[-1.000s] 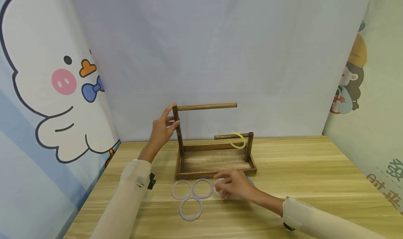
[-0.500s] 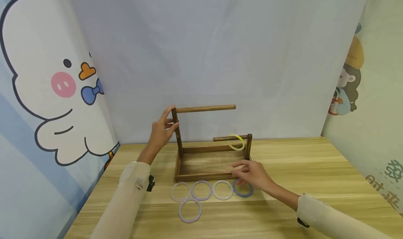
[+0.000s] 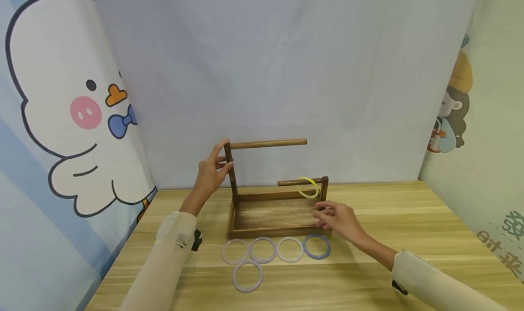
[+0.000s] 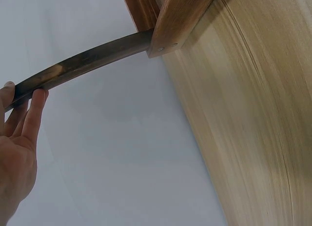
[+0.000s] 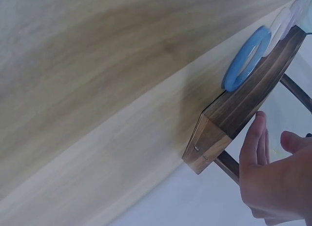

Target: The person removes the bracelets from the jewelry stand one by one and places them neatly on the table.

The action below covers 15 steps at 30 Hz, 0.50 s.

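My left hand (image 3: 210, 172) pinches the tall post (image 3: 234, 183) of a dark wooden rack between thumb and fingers, near its top. In the left wrist view the post (image 4: 92, 60) runs from the fingers to the tray base. My right hand (image 3: 337, 219) hovers at the tray's front right corner, fingers loosely bent and holding nothing. Its fingertips hide part of the short post's foot. A yellow ring (image 3: 317, 189) hangs on the rack's lower bar (image 3: 288, 183). Just in front of the tray (image 3: 278, 232) lies a blue ring (image 3: 316, 258), closest to the right hand.
Left of the blue ring lie a white ring (image 3: 290, 261), a purple ring (image 3: 263, 262) and a pale pink ring (image 3: 235, 263). Another pale purple ring (image 3: 247, 291) lies nearer the front. The upper bar (image 3: 268, 144) carries no ring. A pale curtain (image 3: 286, 74) hangs behind the table (image 3: 385, 220).
My right hand has moved right and slightly away from me, from above the white ring past the blue ring to the tray's corner. The left hand stays on the post.
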Each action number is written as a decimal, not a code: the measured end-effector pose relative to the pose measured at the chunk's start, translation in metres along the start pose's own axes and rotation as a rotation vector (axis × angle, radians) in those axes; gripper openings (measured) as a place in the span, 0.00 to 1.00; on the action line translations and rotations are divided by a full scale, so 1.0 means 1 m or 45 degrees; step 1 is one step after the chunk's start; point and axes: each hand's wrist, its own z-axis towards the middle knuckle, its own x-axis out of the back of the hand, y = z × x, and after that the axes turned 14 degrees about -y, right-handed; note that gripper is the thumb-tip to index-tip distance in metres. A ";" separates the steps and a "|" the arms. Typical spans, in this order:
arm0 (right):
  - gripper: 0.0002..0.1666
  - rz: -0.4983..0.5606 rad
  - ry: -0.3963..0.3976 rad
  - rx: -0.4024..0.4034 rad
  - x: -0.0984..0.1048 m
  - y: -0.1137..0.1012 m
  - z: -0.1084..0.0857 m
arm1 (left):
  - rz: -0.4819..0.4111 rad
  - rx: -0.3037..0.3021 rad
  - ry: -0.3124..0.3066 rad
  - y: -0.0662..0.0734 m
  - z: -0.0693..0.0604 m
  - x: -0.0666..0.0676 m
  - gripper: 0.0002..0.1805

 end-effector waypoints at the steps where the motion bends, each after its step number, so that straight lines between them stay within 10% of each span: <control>1: 0.25 -0.012 0.012 0.003 0.001 0.001 0.001 | -0.004 -0.002 0.003 0.000 0.000 0.000 0.40; 15: 0.27 0.004 0.070 0.035 0.005 0.001 0.013 | 0.008 0.011 0.005 0.004 -0.001 0.002 0.40</control>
